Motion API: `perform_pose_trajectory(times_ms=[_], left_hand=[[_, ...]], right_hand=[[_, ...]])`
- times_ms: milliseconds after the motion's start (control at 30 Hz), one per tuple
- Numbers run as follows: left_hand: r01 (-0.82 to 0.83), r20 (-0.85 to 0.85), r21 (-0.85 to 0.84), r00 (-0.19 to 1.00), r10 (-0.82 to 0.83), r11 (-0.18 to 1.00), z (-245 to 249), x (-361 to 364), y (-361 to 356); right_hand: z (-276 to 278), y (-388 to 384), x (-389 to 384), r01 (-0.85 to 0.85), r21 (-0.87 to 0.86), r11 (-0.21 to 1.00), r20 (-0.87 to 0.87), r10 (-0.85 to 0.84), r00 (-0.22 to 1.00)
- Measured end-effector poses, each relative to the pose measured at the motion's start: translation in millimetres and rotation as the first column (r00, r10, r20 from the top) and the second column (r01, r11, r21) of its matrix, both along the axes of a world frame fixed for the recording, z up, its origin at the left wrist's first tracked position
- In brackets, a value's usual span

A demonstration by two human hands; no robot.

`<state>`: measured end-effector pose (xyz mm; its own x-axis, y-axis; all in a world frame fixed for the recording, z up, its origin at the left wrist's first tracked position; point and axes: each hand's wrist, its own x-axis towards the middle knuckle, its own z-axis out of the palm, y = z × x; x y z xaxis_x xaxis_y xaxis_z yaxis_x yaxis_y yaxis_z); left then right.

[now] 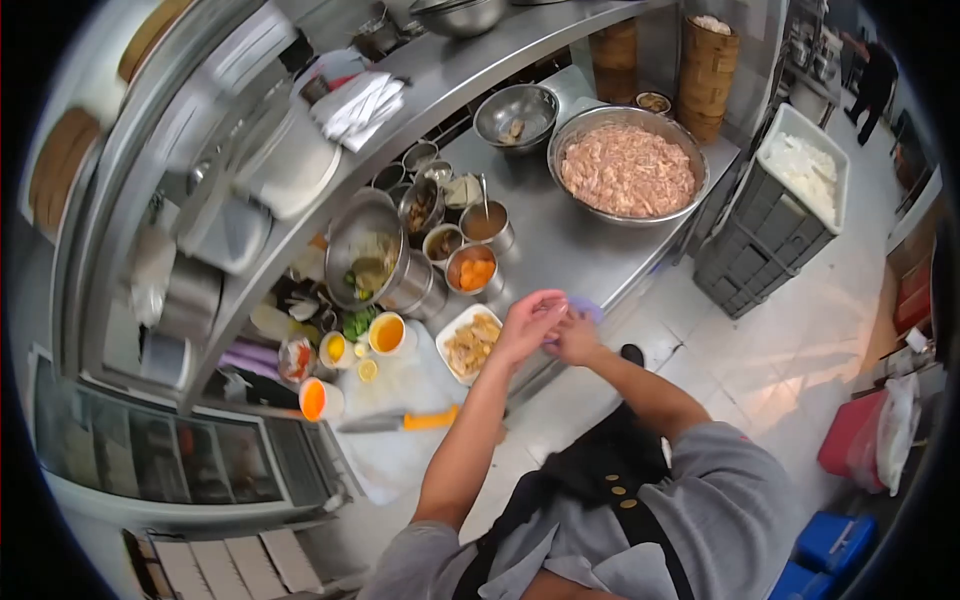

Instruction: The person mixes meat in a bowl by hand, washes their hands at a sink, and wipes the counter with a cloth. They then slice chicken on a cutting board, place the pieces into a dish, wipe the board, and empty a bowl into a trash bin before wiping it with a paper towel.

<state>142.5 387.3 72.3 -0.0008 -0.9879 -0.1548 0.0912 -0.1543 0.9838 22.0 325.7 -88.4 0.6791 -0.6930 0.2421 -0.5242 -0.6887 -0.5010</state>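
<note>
My left hand [534, 326] and my right hand [574, 338] meet in front of me at the counter's front edge, fingers bent and pressed together. A translucent purple thing [587, 309] shows just beyond my right fingers; its kind I cannot tell. Close to my left hand, a white tray of pale yellowish food pieces [470, 345] sits on the counter. A yellow-handled knife [430, 418] lies on the white cutting board [380, 470], left of my left forearm. Near the board's far end are a cut lemon [368, 371] and a container of orange liquid [387, 333].
A large metal bowl of raw minced meat [628, 170] stands on the steel counter [560, 240] beside bamboo steamers [708, 85]. Metal pots [473, 272] with ingredients crowd under the shelf [470, 70]. On the tiled floor stands a grey crate [765, 225]. A person [872, 85] is farther back.
</note>
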Motion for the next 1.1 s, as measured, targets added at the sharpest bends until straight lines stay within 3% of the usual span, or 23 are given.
perform_pose_trajectory(times_ms=[67, 100, 133, 167, 200, 233, 267, 300, 333, 400, 467, 567, 633, 700, 767, 867, 1000, 1100], left_hand=[[0.001, 0.053, 0.018, 0.999, -0.002, 1.000, 14, 6, -53], [-0.044, -0.054, 0.064, 0.997, 0.047, 0.997, 15, 13, -80], [-0.085, -0.160, 0.115, 0.982, 0.103, 0.990, 14, 22, -111], [-0.087, -0.230, 0.117, 0.967, 0.112, 0.989, 13, 35, -150], [-0.162, -0.236, 0.130, 0.953, 0.189, 0.978, 8, 45, -192], [-0.239, -0.137, 0.178, 0.955, 0.265, 0.954, 4, 57, -239], [-0.327, -0.134, 0.254, 0.920, 0.368, 0.910, -12, 76, -287], [-0.426, -0.199, 0.337, 0.839, 0.506, 0.839, -34, 99, -335], [-0.506, -0.196, 0.406, 0.765, 0.613, 0.761, -65, 134, -377], [-0.613, -0.142, 0.467, 0.659, 0.739, 0.637, -92, 163, -431], [-0.501, -0.334, 0.403, 0.698, 0.633, 0.766, -110, 199, -464], [-0.630, -0.122, 0.429, 0.669, 0.733, 0.647, -108, 201, -490], [-0.616, -0.122, 0.474, 0.662, 0.740, 0.629, -110, 205, -503], [-0.585, -0.143, 0.494, 0.675, 0.724, 0.643, -109, 212, -534], [-0.637, -0.028, 0.473, 0.679, 0.733, 0.608, -104, 205, -567], [-0.678, -0.008, 0.407, 0.668, 0.744, 0.613, -87, 173, -618], [-0.603, 0.033, 0.413, 0.759, 0.650, 0.683, -106, 194, -691], [-0.653, 0.032, 0.361, 0.722, 0.691, 0.666, -95, 172, -724]], right_hand=[[-20, -61, -45, 0.170, -0.034, 0.985, 0.144, -0.164, 0.976], [-46, -94, -75, 0.295, -0.010, 0.956, 0.231, -0.284, 0.930], [-52, -131, -111, 0.421, 0.003, 0.907, 0.191, -0.414, 0.890], [-72, -167, -145, 0.548, 0.132, 0.826, 0.345, -0.557, 0.756], [-85, -204, -177, 0.677, 0.408, 0.612, 0.341, -0.790, 0.509], [-67, -233, -210, 0.633, 0.595, 0.496, 0.293, -0.867, 0.404], [-60, -259, -236, 0.458, 0.725, 0.514, 0.413, -0.857, 0.308], [-59, -282, -243, 0.407, 0.724, 0.556, 0.552, -0.822, 0.141], [-31, -298, -247, 0.175, 0.900, 0.399, 0.393, -0.917, 0.069], [-39, -331, -242, 0.269, 0.778, 0.568, 0.579, -0.814, 0.042], [-36, -352, -233, 0.192, 0.840, 0.508, 0.507, -0.860, 0.056], [-49, -367, -242, 0.098, 0.903, 0.418, 0.417, -0.908, 0.034], [-51, -373, -250, 0.070, 0.913, 0.401, 0.398, -0.915, 0.061], [-46, -382, -250, 0.180, 0.926, 0.332, 0.312, -0.941, 0.127], [-49, -384, -247, 0.232, 0.909, 0.347, 0.323, -0.937, 0.137], [-48, -384, -246, 0.292, 0.877, 0.381, 0.339, -0.922, 0.185], [-55, -380, -239, 0.286, 0.889, 0.357, 0.330, -0.934, 0.139], [-49, -379, -231, 0.347, 0.868, 0.355, 0.336, -0.935, 0.115]])
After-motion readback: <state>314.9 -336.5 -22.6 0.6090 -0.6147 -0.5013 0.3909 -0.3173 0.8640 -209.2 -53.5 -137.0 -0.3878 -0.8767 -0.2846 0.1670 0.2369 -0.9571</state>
